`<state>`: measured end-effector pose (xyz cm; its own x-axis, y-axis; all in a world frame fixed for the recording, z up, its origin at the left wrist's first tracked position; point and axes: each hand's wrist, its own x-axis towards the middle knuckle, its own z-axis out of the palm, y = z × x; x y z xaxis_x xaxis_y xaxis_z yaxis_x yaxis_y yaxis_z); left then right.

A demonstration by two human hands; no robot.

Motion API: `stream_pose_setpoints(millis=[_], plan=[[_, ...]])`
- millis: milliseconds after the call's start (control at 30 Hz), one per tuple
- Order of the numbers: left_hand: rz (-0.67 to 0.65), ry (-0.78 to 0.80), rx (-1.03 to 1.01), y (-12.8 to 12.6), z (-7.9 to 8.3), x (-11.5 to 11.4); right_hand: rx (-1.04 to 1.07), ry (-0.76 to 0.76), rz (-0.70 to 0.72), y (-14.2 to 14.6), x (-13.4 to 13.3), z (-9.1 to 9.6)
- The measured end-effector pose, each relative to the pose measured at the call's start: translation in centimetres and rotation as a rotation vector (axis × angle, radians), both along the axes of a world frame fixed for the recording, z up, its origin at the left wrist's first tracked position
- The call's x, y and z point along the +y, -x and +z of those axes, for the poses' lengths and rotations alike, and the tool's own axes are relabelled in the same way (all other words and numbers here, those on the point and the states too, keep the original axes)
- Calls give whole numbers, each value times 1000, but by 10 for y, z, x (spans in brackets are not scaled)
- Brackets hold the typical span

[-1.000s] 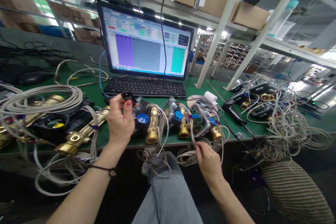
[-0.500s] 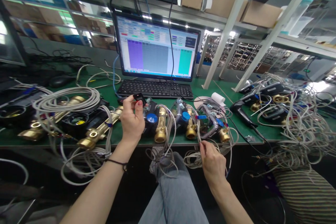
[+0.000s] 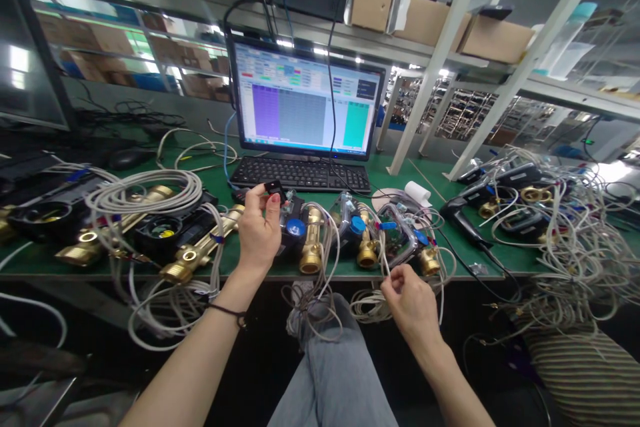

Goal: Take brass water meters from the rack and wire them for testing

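A small black module [image 3: 274,187] is pinched between the thumb and fingertips of the left hand [image 3: 260,230], which is raised just above the front edge of the green workbench [image 3: 400,177]; the fingers are closed on the module, and a thin dark cord is worn at that wrist. A thin grey wire [image 3: 386,265] is gripped between the curled thumb and forefinger of the right hand [image 3: 410,300], held below the bench edge, the wire running up to the meters above it. Just beside the left hand a row of brass-bodied meters is laid along the bench edge: one with a blue cap [image 3: 296,227] touching the hand's right side, a second with a blue cap [image 3: 356,225] next to it, and a third with a clear cover [image 3: 400,240] directly above the right hand. Loops of grey cable [image 3: 310,300] are draped from these meters over the knee in blue jeans [image 3: 330,360]. To the left, brass fittings [image 3: 193,257] are lain under a large grey cable coil [image 3: 145,197]. Behind the meters a black keyboard [image 3: 300,175] is set before a lit monitor [image 3: 307,100]. Further right a black handheld scanner [image 3: 463,217] and a tangled heap of wired meters [image 3: 550,213] are seen, well apart from both hands.
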<state>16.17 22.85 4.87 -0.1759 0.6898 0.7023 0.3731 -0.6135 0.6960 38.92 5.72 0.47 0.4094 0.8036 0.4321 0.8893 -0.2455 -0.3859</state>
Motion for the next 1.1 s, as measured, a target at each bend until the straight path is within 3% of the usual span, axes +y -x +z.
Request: stream_pose_setpoints(millis=[267,500,700,800,900,1100], plan=[[-64,69,-68,16,14,-13,319,-41,111,-5,-20,37],[-64,134,-66,24,12,-19,220,-290,126,2,-15,56],[-67,176,-55,28,14,-24,686,-169,293,10,-27,84],[-108,223,-83,28,18,-29,587,-72,486,12,-38,96],[-150,269,-111,28,18,-34,321,-31,651,18,-41,101],[-153,338,-124,33,11,-49,-204,-209,819,43,-27,102]])
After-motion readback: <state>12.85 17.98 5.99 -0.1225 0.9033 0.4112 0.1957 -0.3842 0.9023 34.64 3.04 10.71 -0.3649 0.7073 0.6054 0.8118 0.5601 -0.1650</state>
